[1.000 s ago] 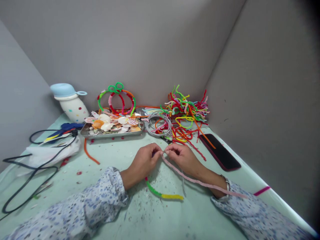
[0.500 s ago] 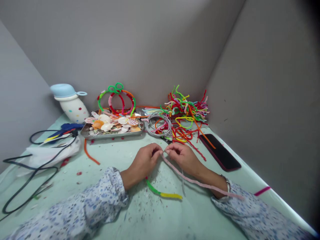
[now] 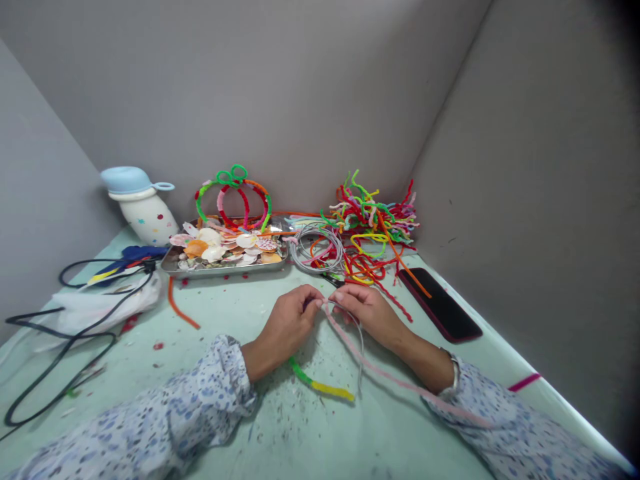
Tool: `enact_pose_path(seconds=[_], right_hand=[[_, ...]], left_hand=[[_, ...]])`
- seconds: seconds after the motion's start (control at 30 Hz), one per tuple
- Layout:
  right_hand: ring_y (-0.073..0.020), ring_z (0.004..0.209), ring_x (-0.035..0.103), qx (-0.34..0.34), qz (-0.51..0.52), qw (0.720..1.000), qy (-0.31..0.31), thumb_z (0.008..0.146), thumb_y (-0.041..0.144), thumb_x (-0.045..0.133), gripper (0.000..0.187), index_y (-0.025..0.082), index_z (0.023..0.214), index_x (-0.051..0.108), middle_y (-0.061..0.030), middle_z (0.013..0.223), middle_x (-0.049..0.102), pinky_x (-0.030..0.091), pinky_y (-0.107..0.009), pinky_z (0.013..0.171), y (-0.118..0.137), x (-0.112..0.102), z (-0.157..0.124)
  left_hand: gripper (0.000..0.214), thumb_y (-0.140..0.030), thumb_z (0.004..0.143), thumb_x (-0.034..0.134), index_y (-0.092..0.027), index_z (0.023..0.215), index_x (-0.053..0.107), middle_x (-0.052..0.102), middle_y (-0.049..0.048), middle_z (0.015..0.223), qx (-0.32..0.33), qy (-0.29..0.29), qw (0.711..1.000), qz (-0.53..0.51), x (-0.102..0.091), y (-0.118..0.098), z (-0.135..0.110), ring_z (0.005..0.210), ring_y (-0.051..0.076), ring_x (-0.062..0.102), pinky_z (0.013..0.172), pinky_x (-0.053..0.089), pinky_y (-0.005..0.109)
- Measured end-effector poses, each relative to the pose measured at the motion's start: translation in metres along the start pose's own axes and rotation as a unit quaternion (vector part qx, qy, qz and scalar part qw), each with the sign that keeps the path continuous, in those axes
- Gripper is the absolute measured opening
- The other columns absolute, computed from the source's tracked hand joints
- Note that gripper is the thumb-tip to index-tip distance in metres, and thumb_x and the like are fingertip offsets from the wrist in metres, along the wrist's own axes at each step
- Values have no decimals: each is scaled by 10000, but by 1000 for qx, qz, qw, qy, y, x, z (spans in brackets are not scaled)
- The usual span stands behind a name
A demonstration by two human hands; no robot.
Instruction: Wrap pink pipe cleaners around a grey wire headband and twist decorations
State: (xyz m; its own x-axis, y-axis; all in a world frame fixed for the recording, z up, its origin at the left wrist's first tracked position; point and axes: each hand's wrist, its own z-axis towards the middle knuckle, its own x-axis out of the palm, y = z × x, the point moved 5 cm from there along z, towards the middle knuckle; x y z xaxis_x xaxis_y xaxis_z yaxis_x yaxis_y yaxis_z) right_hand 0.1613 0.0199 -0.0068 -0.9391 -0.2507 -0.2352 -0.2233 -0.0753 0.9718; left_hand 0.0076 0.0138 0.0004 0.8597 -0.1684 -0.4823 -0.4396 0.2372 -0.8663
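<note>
My left hand and my right hand meet at mid-table, both pinched on the near end of a long pink pipe cleaner. It trails back across my right forearm. A thin grey wire arcs down from the same pinch. Under my left wrist lies a green and yellow pipe cleaner.
A metal tray of shells, a pipe-cleaner pumpkin, a coiled grey cable and a heap of coloured pipe cleaners line the back. A dark phone lies right. At the left are a white and blue bottle, black cords, an orange pipe cleaner.
My right hand has turned slightly, and the grey wire now bows out in an arc. The pink pipe cleaner's tail has swung lower, and the green-yellow piece has shifted a little left.
</note>
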Motion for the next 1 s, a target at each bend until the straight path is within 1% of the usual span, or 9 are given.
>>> enact_pose_path(seconds=[0.1, 0.2, 0.27, 0.33, 0.43, 0.53, 0.7, 0.77, 1.0], right_hand=[[-116, 599, 540, -27, -40, 999, -1, 781, 377, 648, 210, 171, 824, 643, 9, 693, 613, 433, -230, 563, 2, 3, -1], [-127, 646, 566, -57, -111, 992, -14, 803, 342, 640, 165, 178, 824, 635, -3, 725, 635, 447, -232, 586, 6, 5, -4], [-128, 659, 570, -95, -180, 979, -24, 825, 293, 619, 109, 184, 827, 636, -5, 735, 640, 445, -234, 604, 10, 6, -6], [-128, 669, 566, -134, -248, 959, -35, 833, 239, 607, 59, 189, 836, 637, -7, 753, 634, 434, -237, 618, 15, 7, -8], [-132, 681, 556, -174, -323, 929, -49, 832, 191, 597, 43, 187, 859, 631, -14, 790, 621, 417, -245, 633, 18, 8, -11], [-136, 685, 549, -194, -360, 911, -48, 836, 171, 586, 55, 185, 873, 625, -19, 799, 614, 406, -248, 632, 18, 10, -13], [-138, 683, 559, -208, -378, 901, -45, 850, 159, 579, 49, 182, 860, 621, -24, 792, 629, 409, -246, 633, 16, 11, -14], [-144, 693, 569, -212, -395, 892, -46, 858, 163, 571, 54, 184, 862, 620, -28, 798, 638, 413, -249, 644, 17, 12, -15], [-164, 709, 584, -238, -497, 833, -52, 889, 194, 529, 108, 184, 826, 616, -41, 778, 637, 393, -266, 637, 23, 16, -18]], left_hand=[[182, -243, 860, 476, -176, 824, 641, 628, 2, 712, 23, -3, 1000, 21, 0, -3, -1, 664, 150, 538, 617, 392, 238], [189, -242, 861, 472, -177, 822, 645, 655, 16, 760, 36, -3, 999, 37, 1, -4, -1, 718, 165, 565, 651, 404, 252], [190, -237, 863, 469, -176, 825, 646, 661, 20, 768, 37, 1, 998, 45, 2, -4, -1, 727, 168, 571, 661, 405, 258], [190, -231, 863, 470, -176, 821, 647, 662, 20, 765, 35, 2, 998, 53, 2, -4, -2, 724, 167, 571, 663, 403, 260], [194, -240, 867, 473, -175, 817, 649, 658, 17, 748, 30, 5, 998, 61, 2, -3, -2, 707, 165, 564, 654, 399, 260], [195, -238, 868, 474, -173, 818, 650, 656, 17, 745, 31, 7, 997, 64, 3, -4, -2, 704, 164, 563, 655, 399, 260], [197, -226, 864, 472, -175, 827, 658, 662, 18, 752, 30, 10, 997, 67, 3, -4, -4, 710, 166, 569, 656, 398, 260], [200, -230, 863, 472, -176, 825, 661, 665, 20, 755, 30, 12, 997, 69, 2, -5, -4, 712, 169, 571, 657, 400, 262], [189, -217, 855, 477, -175, 800, 652, 661, 17, 733, 34, 14, 997, 66, 3, -4, -4, 697, 166, 569, 645, 402, 258]])
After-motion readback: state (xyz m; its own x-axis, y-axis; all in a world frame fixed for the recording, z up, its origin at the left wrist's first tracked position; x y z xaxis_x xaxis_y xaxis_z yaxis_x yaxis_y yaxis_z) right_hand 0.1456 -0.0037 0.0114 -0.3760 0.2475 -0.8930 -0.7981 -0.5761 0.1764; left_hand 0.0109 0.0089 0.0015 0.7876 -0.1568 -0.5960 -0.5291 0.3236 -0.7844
